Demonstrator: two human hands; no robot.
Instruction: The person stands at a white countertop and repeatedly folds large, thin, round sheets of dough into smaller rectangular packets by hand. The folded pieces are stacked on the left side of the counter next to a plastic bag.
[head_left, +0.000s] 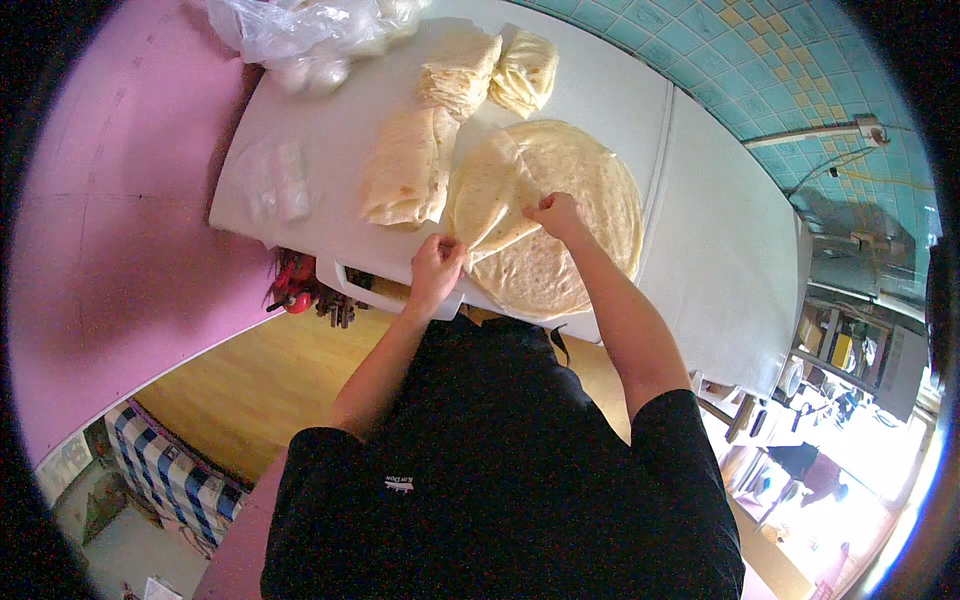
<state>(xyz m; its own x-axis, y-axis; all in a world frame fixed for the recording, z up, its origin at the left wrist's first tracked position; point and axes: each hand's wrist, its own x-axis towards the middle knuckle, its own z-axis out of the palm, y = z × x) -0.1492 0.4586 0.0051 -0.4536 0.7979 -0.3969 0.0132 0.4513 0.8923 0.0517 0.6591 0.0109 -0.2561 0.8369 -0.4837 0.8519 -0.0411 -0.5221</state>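
A stack of large round thin flatbreads (547, 274) lies on the white table before me. Its top flatbread (491, 191) is partly lifted and folded over on the left side. With curled fingers my left hand (436, 271) pinches that sheet's near left edge. My right hand (561, 216) grips the same sheet near the middle of the stack; its fingertips are partly hidden. Left of the stack lies a folded bundle of flatbread (405, 169). Behind it are a second folded bundle (459, 75) and a smaller one (525, 73).
The white tabletop (720, 225) has a seam right of the stack. A clear plastic bag (300, 37) with pale contents sits at the far left, and thin plastic bags (274, 180) lie nearer. A pink wall (135, 172) borders the left; teal tiles (675, 30) line the back.
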